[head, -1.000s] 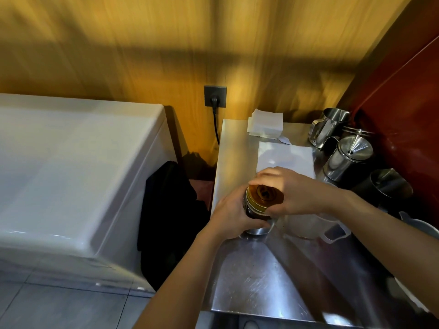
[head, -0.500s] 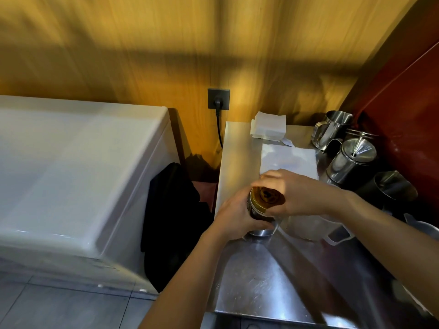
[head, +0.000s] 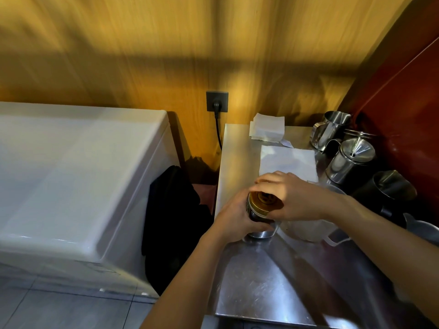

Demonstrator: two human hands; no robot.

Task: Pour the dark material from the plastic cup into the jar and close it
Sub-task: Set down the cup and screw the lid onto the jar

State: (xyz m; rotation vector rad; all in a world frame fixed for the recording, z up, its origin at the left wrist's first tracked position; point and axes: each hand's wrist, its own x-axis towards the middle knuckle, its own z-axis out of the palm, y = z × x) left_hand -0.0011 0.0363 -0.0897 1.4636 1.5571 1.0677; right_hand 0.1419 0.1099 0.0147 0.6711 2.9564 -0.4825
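A small glass jar (head: pixel 254 216) with dark contents stands on the steel counter (head: pixel 256 288) near its left edge. My left hand (head: pixel 234 220) wraps around the jar's body from the left. A brown-gold lid (head: pixel 264 202) sits on the jar's mouth, and my right hand (head: pixel 288 198) grips it from above and from the right. A clear plastic cup with a handle (head: pixel 311 230) stands right behind the jar, partly hidden by my right wrist.
Several steel pitchers and a lidded pot (head: pixel 351 160) crowd the counter's back right, against a red wall. White paper napkins (head: pixel 288 162) lie behind my hands. A white chest appliance (head: pixel 71 174) stands left, with dark cloth (head: pixel 173 224) in the gap beside the counter.
Both hands stay on the jar and lid. My right hand has turned slightly on the lid. The camera view shifted a little.
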